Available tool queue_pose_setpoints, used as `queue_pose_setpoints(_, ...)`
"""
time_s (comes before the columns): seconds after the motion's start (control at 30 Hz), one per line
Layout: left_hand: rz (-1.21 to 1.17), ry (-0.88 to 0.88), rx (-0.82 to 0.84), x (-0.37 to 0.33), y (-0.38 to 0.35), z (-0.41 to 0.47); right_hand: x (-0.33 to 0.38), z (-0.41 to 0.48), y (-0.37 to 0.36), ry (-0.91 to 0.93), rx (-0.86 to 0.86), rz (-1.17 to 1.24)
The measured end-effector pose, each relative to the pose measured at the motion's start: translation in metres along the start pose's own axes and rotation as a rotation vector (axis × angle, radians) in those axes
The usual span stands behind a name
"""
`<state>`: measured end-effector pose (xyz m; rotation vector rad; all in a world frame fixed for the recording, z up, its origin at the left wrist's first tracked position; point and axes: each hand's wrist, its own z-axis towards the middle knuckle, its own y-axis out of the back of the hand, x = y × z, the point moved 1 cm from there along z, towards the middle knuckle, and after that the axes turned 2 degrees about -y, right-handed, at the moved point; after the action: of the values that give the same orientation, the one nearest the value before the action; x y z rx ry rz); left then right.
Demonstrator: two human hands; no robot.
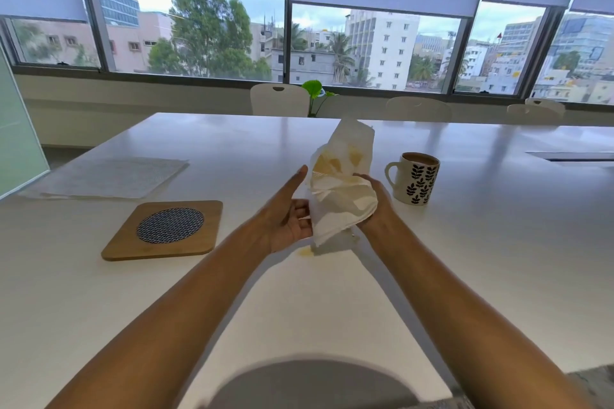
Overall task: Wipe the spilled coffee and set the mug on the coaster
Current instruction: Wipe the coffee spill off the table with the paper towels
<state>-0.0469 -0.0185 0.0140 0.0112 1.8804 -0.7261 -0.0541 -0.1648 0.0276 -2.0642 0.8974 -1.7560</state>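
Both hands are up over the desk (465,242) with a tissue (342,189) between them. Right hand (375,206) has its grip closed around the bunched lower part of the tissue. Left hand (289,219) is open, palm toward the tissue, fingers touching its left edge, not clamped.

The tissue is clear of the desk, with yellow-brown wet patches in its upper half. It looks light, soft and limp, and the wet parts likely tear easily. Best to wad it and press with a dry face down.

A small drop (305,252) of coffee sits on the desk just under the tissue, so wiping looks not finished.

Mug (415,179) stands upright on the desk, right of the hands, near but not touching. It is nearly full, and the handle faces left. Likely ceramic, so rigid, heavy-ish and smooth. Take it by the handle or wrap the body, and keep it level or it will slop.

Coaster (166,229), a wood square with a patterned round inset, lies flat left of the hands, well apart from the mug, nothing on it.
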Motion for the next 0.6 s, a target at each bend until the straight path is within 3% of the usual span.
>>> queue_pose_setpoints(0.17, 0.09, -0.063, -0.083, -0.006, 0.013, -0.001, 0.003, 0.007, 0.006, 0.081, 0.146, -0.209)
queue_pose_setpoints(0.3, 0.147, -0.146, -0.12, -0.008, 0.013, -0.005, 0.004, 0.008, 0.006, 0.005, 0.288, -0.264)
queue_pose_setpoints(0.5, 0.237, -0.209, -0.154, -0.012, 0.015, -0.009, 0.006, 0.014, 0.013, 0.088, 0.244, -0.477)
queue_pose_setpoints(0.6, 0.263, -0.23, -0.176, -0.014, 0.019, -0.007, 0.007, 0.009, 0.013, 0.112, 0.303, -0.526)
